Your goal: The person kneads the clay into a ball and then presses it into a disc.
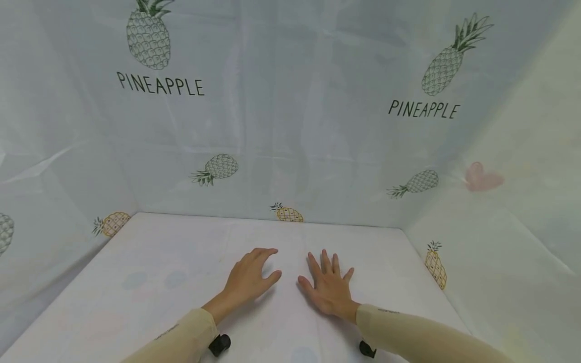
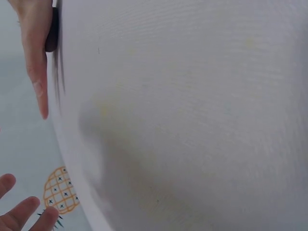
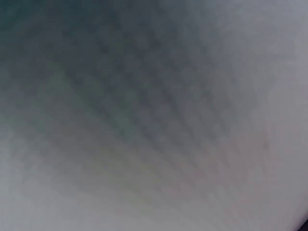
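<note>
In the head view, my left hand (image 1: 248,276) hovers over the white table (image 1: 181,252) with its fingers loosely bent and the thumb apart. Nothing is between the fingers and thumb. To its right, my right hand (image 1: 330,288) lies palm down on the tabletop, its fingers straight and spread. A few fingertips (image 2: 24,211) of my left hand enter the left wrist view at the lower left, and the right hand (image 2: 34,53) shows at its upper left. The right wrist view holds only a blurred, shadowed pale surface (image 3: 216,192); no fingers appear there.
Pale sheeting (image 1: 290,126) printed with pineapples hangs behind the table and along both sides. Small black devices sit under the wrists, one at the left sleeve (image 1: 220,345) and another at the right (image 1: 367,349). Both forearms wear beige sleeves.
</note>
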A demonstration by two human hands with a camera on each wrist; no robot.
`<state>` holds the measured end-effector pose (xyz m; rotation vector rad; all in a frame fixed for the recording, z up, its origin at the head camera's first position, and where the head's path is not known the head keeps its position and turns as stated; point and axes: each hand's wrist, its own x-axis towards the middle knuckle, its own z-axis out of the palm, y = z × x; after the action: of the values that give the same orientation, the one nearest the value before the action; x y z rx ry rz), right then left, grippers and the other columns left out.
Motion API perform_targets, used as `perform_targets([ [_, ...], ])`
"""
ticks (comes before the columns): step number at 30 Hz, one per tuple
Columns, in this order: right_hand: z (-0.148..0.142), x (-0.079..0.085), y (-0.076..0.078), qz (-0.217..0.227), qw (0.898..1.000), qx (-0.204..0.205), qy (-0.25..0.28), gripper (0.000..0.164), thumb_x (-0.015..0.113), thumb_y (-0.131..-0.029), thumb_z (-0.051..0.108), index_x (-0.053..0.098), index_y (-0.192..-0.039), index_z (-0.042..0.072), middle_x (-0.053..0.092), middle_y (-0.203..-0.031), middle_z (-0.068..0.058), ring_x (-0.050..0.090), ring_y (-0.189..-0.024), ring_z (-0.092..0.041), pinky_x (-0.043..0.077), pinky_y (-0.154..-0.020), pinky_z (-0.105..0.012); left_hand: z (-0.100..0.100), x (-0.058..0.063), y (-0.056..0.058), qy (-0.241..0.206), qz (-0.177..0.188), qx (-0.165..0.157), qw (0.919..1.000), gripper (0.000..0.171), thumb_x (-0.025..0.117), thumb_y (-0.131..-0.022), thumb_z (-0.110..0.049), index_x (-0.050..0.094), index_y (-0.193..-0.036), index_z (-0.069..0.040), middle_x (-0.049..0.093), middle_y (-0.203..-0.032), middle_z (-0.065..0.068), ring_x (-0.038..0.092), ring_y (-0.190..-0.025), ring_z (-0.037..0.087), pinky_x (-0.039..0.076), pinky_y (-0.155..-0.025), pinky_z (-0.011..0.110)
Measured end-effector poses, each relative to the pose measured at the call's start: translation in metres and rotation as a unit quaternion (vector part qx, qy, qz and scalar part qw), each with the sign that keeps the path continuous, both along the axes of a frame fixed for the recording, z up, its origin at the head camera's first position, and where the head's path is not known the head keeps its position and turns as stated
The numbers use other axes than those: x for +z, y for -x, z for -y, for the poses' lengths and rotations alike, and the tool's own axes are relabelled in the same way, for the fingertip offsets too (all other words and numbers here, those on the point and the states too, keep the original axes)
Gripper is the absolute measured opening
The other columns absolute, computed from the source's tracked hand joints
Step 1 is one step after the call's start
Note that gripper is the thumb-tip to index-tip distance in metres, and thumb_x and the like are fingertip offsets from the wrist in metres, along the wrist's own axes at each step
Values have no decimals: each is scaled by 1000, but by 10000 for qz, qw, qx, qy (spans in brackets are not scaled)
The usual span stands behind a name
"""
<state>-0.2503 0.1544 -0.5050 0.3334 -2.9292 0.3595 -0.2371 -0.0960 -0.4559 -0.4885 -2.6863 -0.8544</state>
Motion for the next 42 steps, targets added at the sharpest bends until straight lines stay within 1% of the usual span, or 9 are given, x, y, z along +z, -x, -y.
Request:
perform_targets([
  [6,-1,-7,4,-167,9999,28,17,83,40,-102,75,40,-166,22,28,-172,-24,22,-155,-59,8,-104,-95,3,4,2,27,55,9,10000,53,77,-97,-38,65,-145,-20,63,-144,6,61,-130,34,50,-104,61],
  [11,-1,-13,9,-147,9998,44,106,86,39,-100,79,33,-168,27,22,-174,-22,18,-156,-58,4,-104,-95,5,9,5,28,201,68,9998,54,75,-98,-42,63,-147,-23,61,-148,4,60,-134,33,48,-107,61],
  [13,-2,-15,11,-94,9999,12,37,87,37,-100,81,30,-169,30,19,-175,-20,15,-157,-57,4,-105,-94,5,10,5,9,229,55,9997,54,75,-98,-42,63,-147,-23,61,-148,4,59,-134,34,48,-107,62],
  [16,-2,-16,13,-45,9999,-11,-91,88,34,-99,83,26,-170,31,17,-176,-19,15,-158,-56,4,-106,-94,4,11,5,-1,262,52,9996,55,74,-98,-44,62,-148,-23,61,-149,4,59,-136,33,48,-108,61],
  [23,-1,-22,17,-124,9999,21,-64,89,36,-99,83,29,-170,30,19,-175,-19,16,-157,-57,4,-105,-94,5,15,5,5,131,54,9999,54,75,-98,-40,62,-148,-21,62,-148,6,60,-134,34,49,-106,62],
  [29,-2,-22,18,-53,9999,-12,-113,89,38,-99,82,31,-169,29,19,-175,-20,17,-157,-58,2,-105,-94,5,15,5,30,182,2,9998,55,74,-99,-40,61,-149,-21,61,-149,7,60,-134,35,48,-107,62],
  [35,1,-18,19,47,9999,11,-120,89,38,-99,81,29,-170,28,17,-176,-20,16,-157,-58,3,-106,-94,6,13,5,48,221,55,9997,57,74,-99,-42,60,-150,-23,61,-149,5,60,-134,35,48,-107,61],
  [37,3,-16,18,46,9999,50,-94,90,39,-99,81,30,-169,26,18,-175,-22,17,-156,-60,2,-105,-94,6,12,5,18,238,42,9997,57,74,-98,-42,60,-151,-23,60,-150,6,60,-134,35,48,-107,62],
  [42,3,-15,22,179,9996,51,-202,91,35,-99,83,26,-171,27,15,-176,-21,14,-157,-59,0,-106,-94,7,11,4,5,300,87,9995,59,74,-99,-44,59,-152,-25,60,-151,5,59,-135,35,47,-109,61],
])
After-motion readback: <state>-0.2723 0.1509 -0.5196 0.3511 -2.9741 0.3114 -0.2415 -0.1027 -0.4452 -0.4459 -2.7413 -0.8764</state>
